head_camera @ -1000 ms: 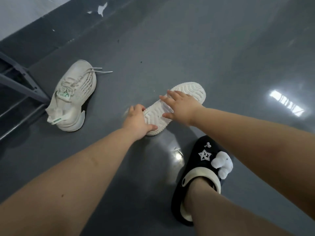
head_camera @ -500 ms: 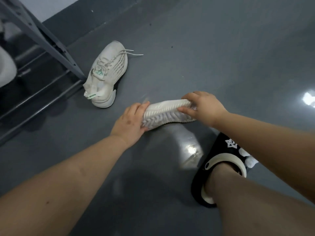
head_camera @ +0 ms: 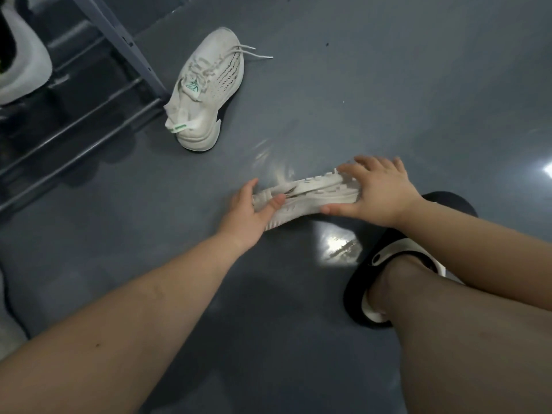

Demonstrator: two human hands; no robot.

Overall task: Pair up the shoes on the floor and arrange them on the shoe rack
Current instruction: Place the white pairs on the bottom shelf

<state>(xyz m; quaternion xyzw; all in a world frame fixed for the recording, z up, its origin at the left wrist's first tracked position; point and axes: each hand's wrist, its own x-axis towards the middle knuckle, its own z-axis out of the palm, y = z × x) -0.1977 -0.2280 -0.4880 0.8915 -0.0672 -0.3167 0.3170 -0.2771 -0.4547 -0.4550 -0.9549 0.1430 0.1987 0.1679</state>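
I'm gripping the white sneaker (head_camera: 310,195) on its side, just off the floor I think, my left hand (head_camera: 251,213) pinching one end, my right hand (head_camera: 379,195) clamped over the other. Its mate (head_camera: 206,91) is lying beside the shoe rack (head_camera: 119,40). With such shallow end-grips, it's risking twisting free and dropping.

The sneaker (head_camera: 307,198) held on its side is motion-blurred, its ends covered by the left hand (head_camera: 249,215) and right hand (head_camera: 378,194), upper unreadable; the shoe rack (head_camera: 89,94) and a shoe on the rack (head_camera: 21,64) are cut off at the left edge.
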